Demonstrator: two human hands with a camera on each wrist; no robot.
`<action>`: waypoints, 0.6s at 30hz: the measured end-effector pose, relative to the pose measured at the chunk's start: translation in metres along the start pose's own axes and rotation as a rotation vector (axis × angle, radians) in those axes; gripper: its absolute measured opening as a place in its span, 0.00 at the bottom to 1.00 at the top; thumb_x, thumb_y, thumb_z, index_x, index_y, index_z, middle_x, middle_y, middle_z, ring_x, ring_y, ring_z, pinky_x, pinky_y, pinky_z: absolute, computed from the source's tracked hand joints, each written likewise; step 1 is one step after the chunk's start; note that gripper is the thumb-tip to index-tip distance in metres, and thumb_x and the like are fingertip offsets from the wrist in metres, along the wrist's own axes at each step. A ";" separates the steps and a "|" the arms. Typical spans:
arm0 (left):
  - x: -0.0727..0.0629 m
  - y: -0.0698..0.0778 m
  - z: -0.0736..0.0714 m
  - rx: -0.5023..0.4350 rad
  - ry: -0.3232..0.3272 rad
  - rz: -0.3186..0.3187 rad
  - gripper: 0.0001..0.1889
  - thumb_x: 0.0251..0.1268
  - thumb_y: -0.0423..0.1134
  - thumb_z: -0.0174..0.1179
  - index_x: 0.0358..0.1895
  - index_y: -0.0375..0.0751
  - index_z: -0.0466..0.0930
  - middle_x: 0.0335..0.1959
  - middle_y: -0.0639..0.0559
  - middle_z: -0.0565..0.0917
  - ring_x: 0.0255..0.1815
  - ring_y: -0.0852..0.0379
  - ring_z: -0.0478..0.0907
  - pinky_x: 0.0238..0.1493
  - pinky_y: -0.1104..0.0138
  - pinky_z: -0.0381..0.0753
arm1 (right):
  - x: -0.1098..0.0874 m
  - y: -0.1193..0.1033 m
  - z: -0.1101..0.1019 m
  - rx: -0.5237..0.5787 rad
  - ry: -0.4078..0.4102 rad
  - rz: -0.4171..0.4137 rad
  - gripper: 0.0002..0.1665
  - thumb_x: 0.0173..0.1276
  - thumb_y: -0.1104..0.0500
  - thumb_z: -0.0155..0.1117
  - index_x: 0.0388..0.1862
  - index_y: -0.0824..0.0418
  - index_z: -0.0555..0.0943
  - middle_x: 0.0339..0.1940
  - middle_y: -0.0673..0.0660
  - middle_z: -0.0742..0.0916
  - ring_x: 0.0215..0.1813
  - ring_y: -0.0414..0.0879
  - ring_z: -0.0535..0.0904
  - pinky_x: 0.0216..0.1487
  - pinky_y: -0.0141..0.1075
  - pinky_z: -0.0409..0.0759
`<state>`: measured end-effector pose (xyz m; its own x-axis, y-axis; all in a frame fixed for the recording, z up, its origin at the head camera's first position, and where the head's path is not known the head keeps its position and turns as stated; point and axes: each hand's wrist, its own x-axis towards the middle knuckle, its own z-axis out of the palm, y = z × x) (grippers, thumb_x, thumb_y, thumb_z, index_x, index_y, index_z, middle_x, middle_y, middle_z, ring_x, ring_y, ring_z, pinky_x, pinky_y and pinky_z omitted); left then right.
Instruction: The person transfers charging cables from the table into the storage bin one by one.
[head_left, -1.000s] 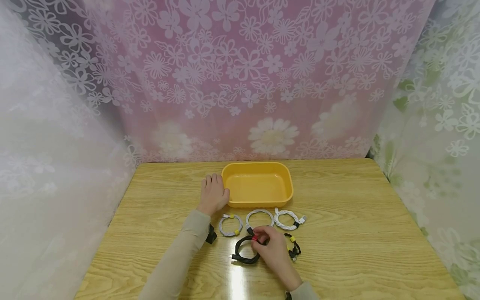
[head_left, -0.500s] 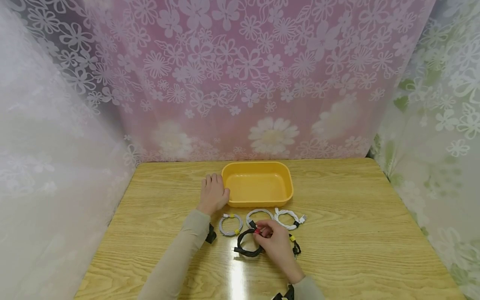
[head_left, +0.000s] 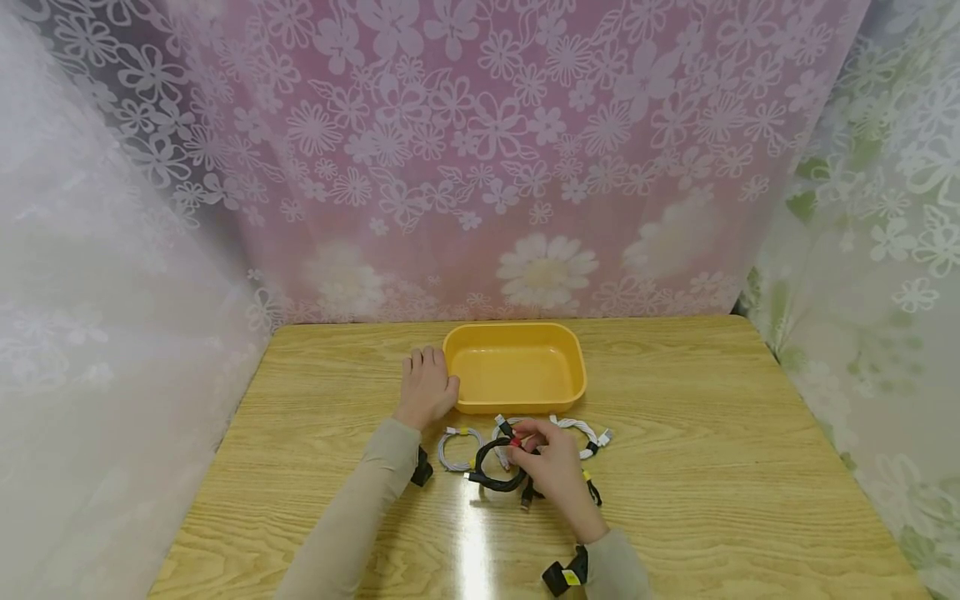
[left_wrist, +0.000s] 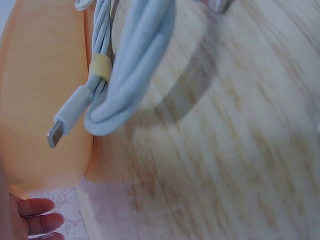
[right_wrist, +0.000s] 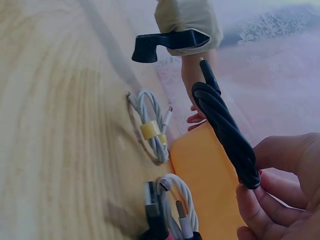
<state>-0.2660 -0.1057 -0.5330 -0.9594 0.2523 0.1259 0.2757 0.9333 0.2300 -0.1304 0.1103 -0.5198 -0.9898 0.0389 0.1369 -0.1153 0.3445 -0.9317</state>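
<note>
My right hand (head_left: 553, 467) pinches a coiled black cable (head_left: 495, 482) by its red tie, between thumb and fingers. One plug sticks up toward the bin, another points left, and a third black plug (head_left: 527, 498) hangs below the hand. The right wrist view shows the twisted black cable (right_wrist: 225, 130) raised over the table. My left hand (head_left: 426, 387) grips the left end of a yellow bin (head_left: 521, 408), thumb over the rim and fingers down the outside. The bin's bare floor shows.
A pale cable coil with yellow ties (head_left: 442, 454) lies in front of the bin. To its right are a white coil (head_left: 497, 432), partly hidden by the held cable, and a white coil with a black tie (head_left: 585, 429). A small black cable (head_left: 594, 492) lies behind the right wrist.
My right hand has lifted the black cable and carried it slightly toward the bin, over the middle white coil. A dangling black plug now shows below it. The left hand stays on the bin.
</note>
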 end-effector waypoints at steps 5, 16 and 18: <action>0.000 0.000 0.000 -0.002 0.004 0.000 0.11 0.72 0.41 0.45 0.43 0.35 0.68 0.45 0.39 0.68 0.44 0.42 0.60 0.48 0.53 0.58 | 0.008 -0.001 -0.001 0.003 0.028 0.014 0.13 0.53 0.71 0.75 0.39 0.64 0.87 0.28 0.54 0.86 0.25 0.40 0.76 0.17 0.30 0.72; -0.001 0.000 0.000 -0.001 0.000 -0.002 0.12 0.71 0.42 0.43 0.44 0.35 0.68 0.46 0.39 0.68 0.46 0.41 0.61 0.50 0.53 0.58 | 0.027 -0.005 -0.003 0.020 0.053 0.006 0.13 0.53 0.68 0.76 0.40 0.64 0.88 0.28 0.55 0.87 0.28 0.43 0.79 0.25 0.29 0.73; -0.001 0.000 -0.001 -0.002 -0.001 -0.003 0.12 0.71 0.42 0.43 0.43 0.35 0.68 0.45 0.39 0.68 0.46 0.41 0.61 0.49 0.53 0.58 | 0.030 -0.005 -0.003 0.034 0.047 0.015 0.13 0.54 0.68 0.76 0.40 0.65 0.88 0.31 0.56 0.87 0.30 0.43 0.80 0.28 0.30 0.75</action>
<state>-0.2650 -0.1057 -0.5324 -0.9604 0.2495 0.1242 0.2726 0.9337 0.2320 -0.1597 0.1125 -0.5103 -0.9865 0.0882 0.1379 -0.1041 0.3118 -0.9444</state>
